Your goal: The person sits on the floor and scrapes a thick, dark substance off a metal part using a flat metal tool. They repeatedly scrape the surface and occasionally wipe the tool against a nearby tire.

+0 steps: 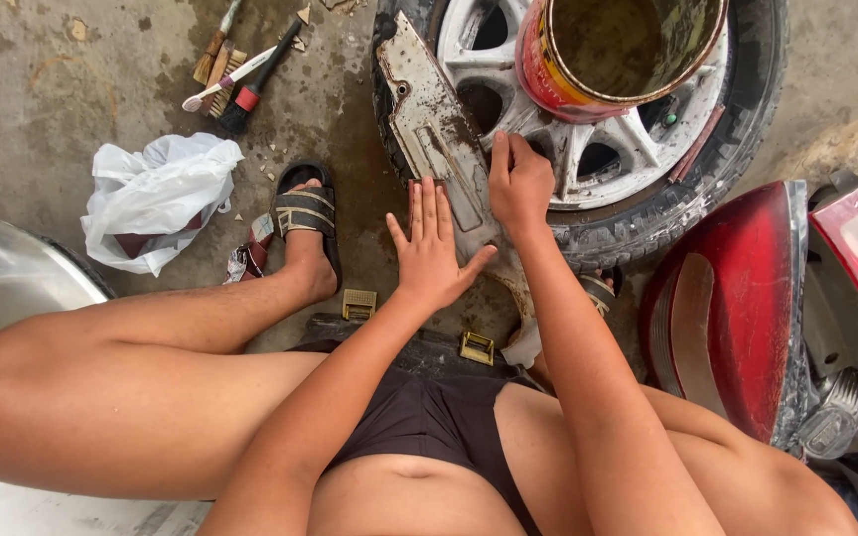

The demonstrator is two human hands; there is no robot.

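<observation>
Your right hand [519, 184] covers part of metal plate [439, 139]; whatever it grips stays hidden. Paint can [618, 50] and tyre [647, 189] cut by far edge. Steel basin [2, 278] cut left.

- Stained grey concrete floor [71, 89], patched with damp dark marks, in flat daylight.
- Crumpled white plastic bag [156, 199] lying on it at left.
- Brushes [235, 69] scattered near the top edge.
- Curved shiny metal basin [2, 278] at far left.
- Red car tail-light unit [757, 308] at right.
</observation>
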